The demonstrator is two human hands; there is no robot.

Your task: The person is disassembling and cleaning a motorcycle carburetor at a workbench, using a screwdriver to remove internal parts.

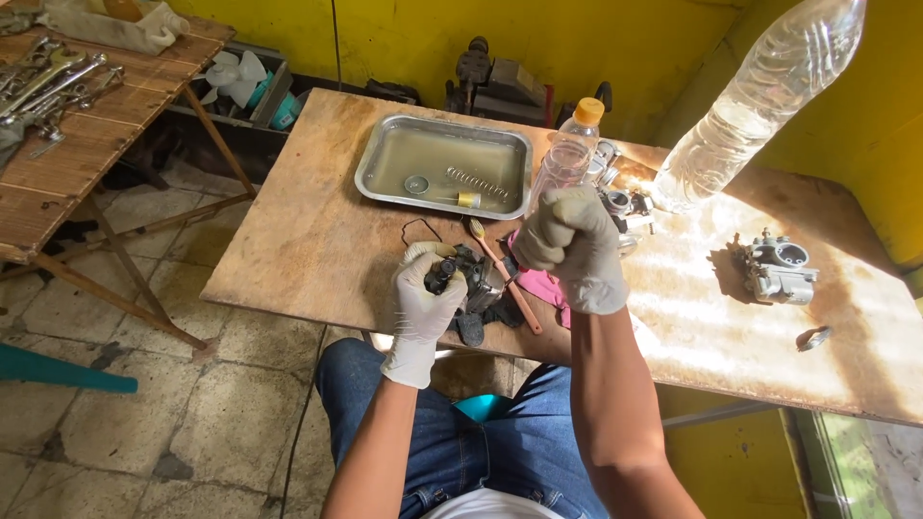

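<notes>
Both my hands wear pale gloves. My left hand (423,303) grips a dark, dirty carburetor (473,281) at the near edge of the wooden table (317,240). My right hand (575,245) is closed around a small clear plastic bottle (567,156) with an orange cap, held upright just above and right of the carburetor. A toothbrush (505,277) with a reddish handle lies beside the carburetor, and a pink cloth (546,286) sits under my right hand.
A metal tray (380,154) of murky liquid holds a spring (477,183), a brass piece and a round part. A second carburetor (777,269) lies at right. A large clear bottle (760,101) hangs tilted overhead. Wrenches (48,82) lie on a left bench.
</notes>
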